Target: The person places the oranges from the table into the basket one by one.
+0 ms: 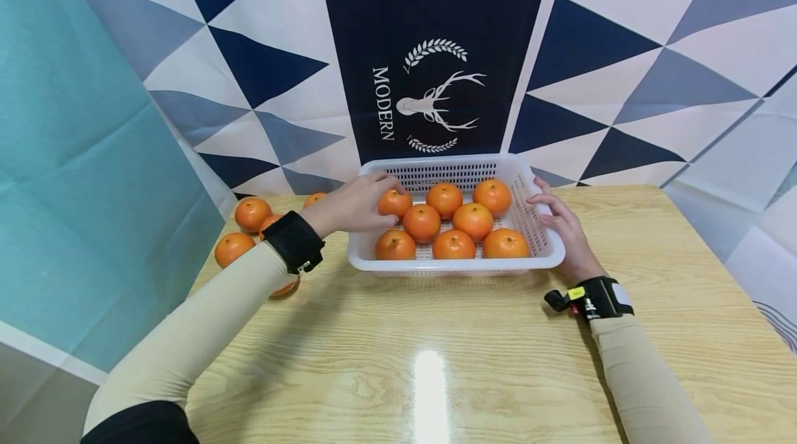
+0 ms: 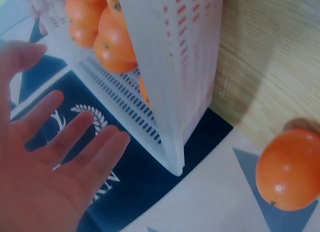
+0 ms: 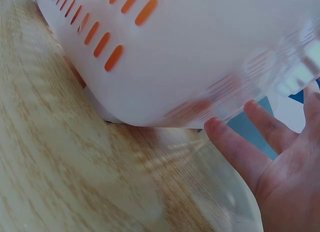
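A white plastic basket (image 1: 457, 265) with slotted walls holds several oranges (image 1: 453, 245). My left hand (image 1: 358, 205) reaches over its left rim, with fingers around the leftmost back orange (image 1: 395, 202) in the head view. The left wrist view shows that hand (image 2: 55, 157) with spread, relaxed fingers and an unfilled palm. At the basket's right end is my right hand (image 1: 563, 226), its fingertips at the rim. In the right wrist view, extended fingers (image 3: 240, 152) meet the basket's outer wall (image 3: 175, 77).
Left of the basket, several loose oranges (image 1: 252, 214) lie on the wooden table (image 1: 373, 340), some partly hidden behind the left forearm. A patterned cloth (image 1: 280, 70) hangs right behind the table's back edge. A pale teal panel (image 1: 93, 153) stands along the left side.
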Demonstrator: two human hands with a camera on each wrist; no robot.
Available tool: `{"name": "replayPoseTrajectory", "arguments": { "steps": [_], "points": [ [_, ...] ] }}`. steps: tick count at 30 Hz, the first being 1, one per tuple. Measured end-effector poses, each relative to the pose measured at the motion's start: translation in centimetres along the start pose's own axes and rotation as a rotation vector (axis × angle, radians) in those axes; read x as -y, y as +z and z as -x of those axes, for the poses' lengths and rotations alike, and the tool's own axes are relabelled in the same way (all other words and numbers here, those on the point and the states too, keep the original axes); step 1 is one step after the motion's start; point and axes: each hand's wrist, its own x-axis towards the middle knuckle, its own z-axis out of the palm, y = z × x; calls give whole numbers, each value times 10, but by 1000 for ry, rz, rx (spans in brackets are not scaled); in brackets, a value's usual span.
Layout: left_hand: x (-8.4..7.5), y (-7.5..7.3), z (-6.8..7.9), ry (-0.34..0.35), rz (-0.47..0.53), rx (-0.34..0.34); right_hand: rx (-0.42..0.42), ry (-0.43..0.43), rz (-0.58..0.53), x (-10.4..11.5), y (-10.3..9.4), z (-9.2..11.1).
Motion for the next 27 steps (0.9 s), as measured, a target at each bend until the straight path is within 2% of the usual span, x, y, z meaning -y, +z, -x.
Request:
{"name": "replayPoseTrajectory", "arguments": {
  "steps": [7, 15, 21, 27],
  "points": [
    [16, -9, 5, -97, -10, -77, 6, -7, -12, 0, 0, -1],
    [46, -12, 10, -151, -34, -128, 21, -5, -35, -1, 1, -1],
    [70, -13, 16, -242, -66, -123, 6, 4, -11, 0, 1, -1],
    [93, -10, 23, -309, -53, -117, 9, -9, -15, 0, 2, -1]
  ]
}}
